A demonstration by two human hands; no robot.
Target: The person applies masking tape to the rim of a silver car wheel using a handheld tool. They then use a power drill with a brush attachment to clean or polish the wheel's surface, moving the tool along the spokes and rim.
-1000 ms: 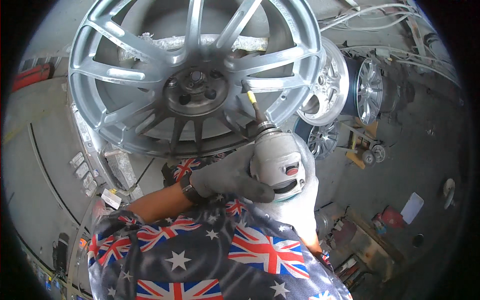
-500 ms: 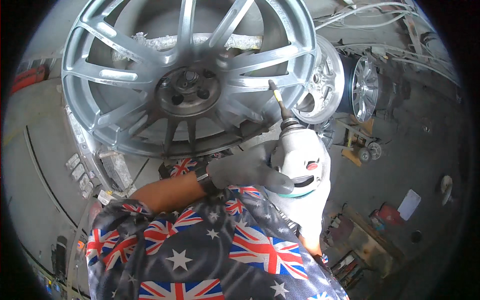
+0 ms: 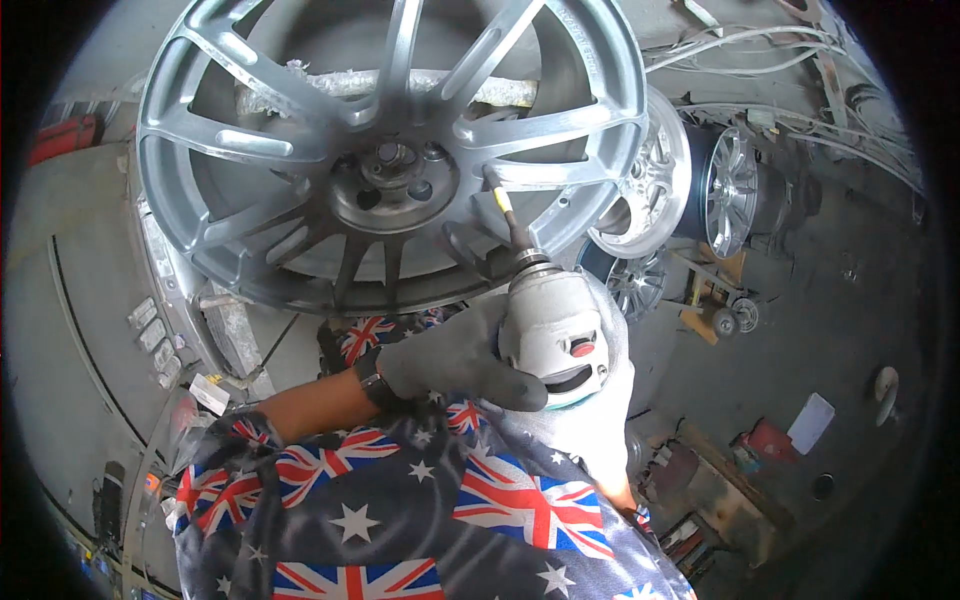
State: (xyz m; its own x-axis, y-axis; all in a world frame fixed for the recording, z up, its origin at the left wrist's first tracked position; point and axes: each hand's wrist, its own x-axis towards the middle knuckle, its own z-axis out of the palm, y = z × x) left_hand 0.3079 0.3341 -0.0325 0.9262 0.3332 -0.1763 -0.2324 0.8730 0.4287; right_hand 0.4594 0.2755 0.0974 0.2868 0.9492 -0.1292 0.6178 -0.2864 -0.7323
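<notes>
A large silver alloy wheel [image 3: 560, 178] fills the upper part of the view, its hub area and lower spokes dark with dust. Below it I grip a dusty white die grinder [image 3: 550, 330] with both hands. My left hand [image 3: 450, 355], in a grey glove, closes around the left side of the tool body. My right hand [image 3: 600, 405], in a pale glove lit brightly, wraps the tool's right side; most of its fingers are hidden. The thin shaft [image 3: 507, 212], with a yellow band, points up and its tip meets a right-hand spoke near the hub.
More alloy wheels [image 3: 660, 180] stand behind to the right. Pale cables [image 3: 750, 45] hang at the upper right. A low wheeled stand [image 3: 712, 300] sits on the floor. A bench with tools [image 3: 735, 480] is at the lower right, and a red case [image 3: 65, 140] at the far left.
Both hands have moved left with the die grinder. Its tip has slid along the spoke from the outer part inward to near the hub.
</notes>
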